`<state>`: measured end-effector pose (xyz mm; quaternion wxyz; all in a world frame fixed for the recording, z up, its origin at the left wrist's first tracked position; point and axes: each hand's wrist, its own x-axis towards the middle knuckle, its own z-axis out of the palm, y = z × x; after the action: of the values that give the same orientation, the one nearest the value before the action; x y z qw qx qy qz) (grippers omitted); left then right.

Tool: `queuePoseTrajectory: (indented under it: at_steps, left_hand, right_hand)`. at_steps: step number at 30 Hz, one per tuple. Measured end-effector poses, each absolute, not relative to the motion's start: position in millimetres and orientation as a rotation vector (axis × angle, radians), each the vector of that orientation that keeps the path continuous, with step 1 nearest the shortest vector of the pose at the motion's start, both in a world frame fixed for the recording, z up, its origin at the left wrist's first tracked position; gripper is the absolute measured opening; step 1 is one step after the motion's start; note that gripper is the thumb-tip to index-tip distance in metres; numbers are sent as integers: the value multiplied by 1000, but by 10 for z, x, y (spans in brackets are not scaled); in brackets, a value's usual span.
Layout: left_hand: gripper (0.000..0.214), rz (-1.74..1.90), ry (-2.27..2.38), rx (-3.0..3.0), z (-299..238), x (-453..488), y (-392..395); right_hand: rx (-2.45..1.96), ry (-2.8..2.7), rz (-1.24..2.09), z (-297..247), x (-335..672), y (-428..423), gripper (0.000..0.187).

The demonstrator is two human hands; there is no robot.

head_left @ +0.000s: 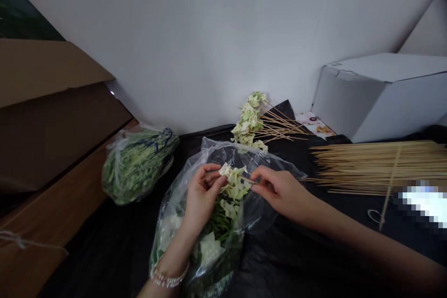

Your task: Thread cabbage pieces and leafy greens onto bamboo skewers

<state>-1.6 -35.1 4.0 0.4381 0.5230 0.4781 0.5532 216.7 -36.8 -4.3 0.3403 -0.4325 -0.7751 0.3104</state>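
Holding in my left hand point(204, 193): a cluster of pale cabbage pieces point(234, 181), pinched between thumb and fingertips, fingers drawn in narrow around them, at the centre of the frame.
Holding in my right hand point(281, 191): a thin bamboo skewer point(248, 179), gripped between thumb and forefinger, its tip running into the cabbage pieces.
Below my hands: an open clear plastic bag point(167, 223) with green stems and more pale leaves inside, lying on the black sheet point(286, 260).
Upper centre: finished skewers point(253, 118), leaves bunched at one end, sticks fanning to the right.
Right of frame: a bundle of bare skewers point(377, 165) lying flat, well apart from my right hand; a white box point(380, 98) behind it.
Left of centre: a second bag of greens point(138, 165), just beside a brown cardboard box point(45, 111).
Bottom centre: a beaded bracelet point(169, 280) on my left wrist.
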Motion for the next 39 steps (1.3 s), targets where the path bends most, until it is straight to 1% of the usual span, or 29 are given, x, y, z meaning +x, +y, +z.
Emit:
queuePoseTrajectory:
  at_steps: [1,2,6,12,18,25,33,39]
  left_hand:
    - [30,1413,1204,1294,42,-13,-350]
    - [29,1442,1216,1292,45,-10,-350]
    - [25,1461,1234,1314,62,0,-363]
    - [22,1404,1245,1336,76,5,-375]
    - [24,1402,1222,1323,52,-1,-383]
    - [21,1365,1239,1371,34,-9,-379]
    - [21,1344,1235,1393,20,-10,-395]
    - [21,1283,1232,1426,37,-11,-401]
  right_hand:
    - [-1132,-2036,755,-36,2183,-363,3]
    - [-1134,-2062,694,-32,2197,-361,3]
    - [-1155,-2145,504,-44,2218,-381,15]
    - [-1171,-2227,524,-96,2177,-427,24]
    - [-1167,-2176,432,-145,2161,-417,24]
    - [-1176,-2227,540,-139,2142,-453,26]
    - [-1170,-2168,443,-159,2143,-433,24]
    - [-1110,-2145,640,-156,2126,-436,25]
